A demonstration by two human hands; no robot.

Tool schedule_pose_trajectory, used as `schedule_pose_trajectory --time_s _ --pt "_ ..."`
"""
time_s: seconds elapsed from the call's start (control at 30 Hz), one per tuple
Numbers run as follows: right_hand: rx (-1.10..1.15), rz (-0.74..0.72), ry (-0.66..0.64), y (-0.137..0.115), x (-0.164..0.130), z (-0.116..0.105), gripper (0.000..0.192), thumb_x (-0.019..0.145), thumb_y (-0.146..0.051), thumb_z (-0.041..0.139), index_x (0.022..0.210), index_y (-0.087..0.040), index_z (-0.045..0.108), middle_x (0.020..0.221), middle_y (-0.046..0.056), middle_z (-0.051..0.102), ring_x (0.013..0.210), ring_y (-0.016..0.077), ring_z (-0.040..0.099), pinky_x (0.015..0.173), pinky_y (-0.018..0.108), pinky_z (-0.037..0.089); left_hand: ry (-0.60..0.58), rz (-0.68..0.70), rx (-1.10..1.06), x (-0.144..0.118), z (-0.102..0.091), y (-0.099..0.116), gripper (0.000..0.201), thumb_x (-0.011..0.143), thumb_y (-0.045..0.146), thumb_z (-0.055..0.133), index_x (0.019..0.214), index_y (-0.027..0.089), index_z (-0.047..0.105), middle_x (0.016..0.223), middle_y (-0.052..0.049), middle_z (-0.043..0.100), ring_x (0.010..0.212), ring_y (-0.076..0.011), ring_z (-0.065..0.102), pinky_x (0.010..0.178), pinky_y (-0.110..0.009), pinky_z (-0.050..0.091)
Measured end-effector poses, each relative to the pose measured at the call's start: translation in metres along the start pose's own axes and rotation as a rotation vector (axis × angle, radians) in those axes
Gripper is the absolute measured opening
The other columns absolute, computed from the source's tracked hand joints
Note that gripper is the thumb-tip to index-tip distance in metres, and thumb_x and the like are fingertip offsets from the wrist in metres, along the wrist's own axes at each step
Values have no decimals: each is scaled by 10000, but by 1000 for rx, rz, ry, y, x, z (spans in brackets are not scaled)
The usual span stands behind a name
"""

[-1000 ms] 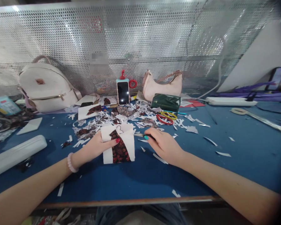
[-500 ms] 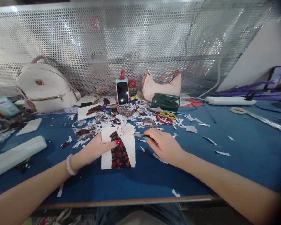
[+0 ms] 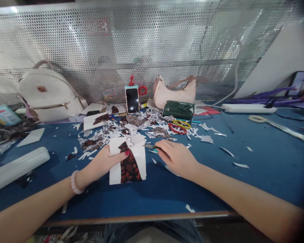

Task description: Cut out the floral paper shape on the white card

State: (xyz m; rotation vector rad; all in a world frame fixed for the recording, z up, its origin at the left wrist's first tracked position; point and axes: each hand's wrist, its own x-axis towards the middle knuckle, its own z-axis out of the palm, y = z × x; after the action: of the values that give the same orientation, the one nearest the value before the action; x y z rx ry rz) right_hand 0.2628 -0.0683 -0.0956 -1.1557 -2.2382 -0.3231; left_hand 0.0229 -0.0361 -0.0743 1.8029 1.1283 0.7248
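Lying on the blue counter (image 3: pixel 218 175), a white sheet (image 3: pixel 139 158) backed with dark patterned fabric (image 3: pixel 128 167) is pinched at its edge by the left hand (image 3: pixel 103 163). Scissors (image 3: pixel 149 146) are gripped in the closed right hand (image 3: pixel 176 158). Being thin, light and floppy, the sheet is probably best held near the cut.

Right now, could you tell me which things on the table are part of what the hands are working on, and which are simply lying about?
In use:
- left hand holding the paper with dark fabric
- right hand gripping a thin tool at the paper's edge

Lying about:
- backpack
- phone
- pink bag
- green pouch
- scissors
- scraps
- power strip
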Motion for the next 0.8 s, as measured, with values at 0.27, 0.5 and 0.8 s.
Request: schedule_pose_trajectory --time_s 0.27,0.5,0.8 --pt "15 3 9 1 0 1 227 911 -196 312 882 -162 534 802 70 639 654 166 597 544 260 412 29 32 2 0 1 0 423 722 465 593 1020 166 624 1048 -54 667 946 -261 614 813 -352 507" --pt "63 1 -7 1 -1 1 213 906 -187 322 896 -151 532 805 72 640 659 179 602 543 271 424 43 42 -15 0 1 -1 444 726 456 601 1058 161 600 1097 -67 645 987 -275 596 834 -366 496" --pt "71 -49 -16 -2 0 -1 205 906 -183 320 864 -156 519 756 57 617 623 158 577 535 256 399 68 51 11 2 -1 -3 436 730 479 593 1022 156 606 1025 -61 671 950 -263 610 830 -344 494"
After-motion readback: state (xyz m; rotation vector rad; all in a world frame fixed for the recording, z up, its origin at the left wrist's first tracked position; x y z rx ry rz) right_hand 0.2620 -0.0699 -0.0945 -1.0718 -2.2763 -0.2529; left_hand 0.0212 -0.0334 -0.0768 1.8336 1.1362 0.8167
